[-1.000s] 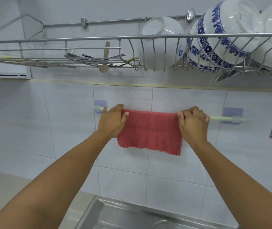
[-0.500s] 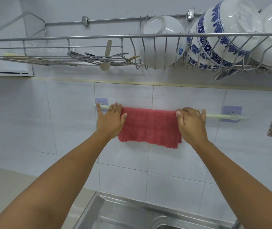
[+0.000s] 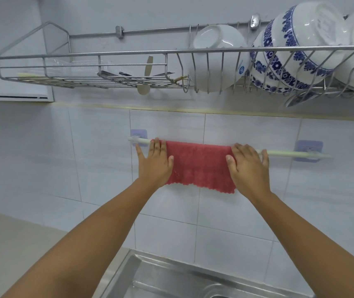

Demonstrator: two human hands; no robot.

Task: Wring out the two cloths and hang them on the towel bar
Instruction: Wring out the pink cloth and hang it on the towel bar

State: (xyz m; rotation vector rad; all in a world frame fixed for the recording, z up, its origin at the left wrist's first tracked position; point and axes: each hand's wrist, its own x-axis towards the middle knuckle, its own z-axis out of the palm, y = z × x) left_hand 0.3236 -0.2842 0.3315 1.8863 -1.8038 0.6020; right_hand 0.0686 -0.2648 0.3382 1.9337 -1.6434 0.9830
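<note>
Both hands lie flat — left hand (image 3: 155, 163), right hand (image 3: 248, 166) — fingers straight and spread, flanking the red cloth (image 3: 199, 165) draped lengthwise along the towel bar (image 3: 279, 153).

Cloth: a red cloth (image 3: 199, 166) hangs over the pale green towel bar (image 3: 279, 153) on the tiled wall.
Left hand (image 3: 154, 164): flat on the cloth's left edge, fingers straight.
Right hand (image 3: 249, 166): flat on its right edge.
Above: wire dish rack (image 3: 81, 59) holding a white bowl (image 3: 217, 59) and blue-patterned bowls (image 3: 296, 50).
Below: steel sink (image 3: 171, 280).
</note>
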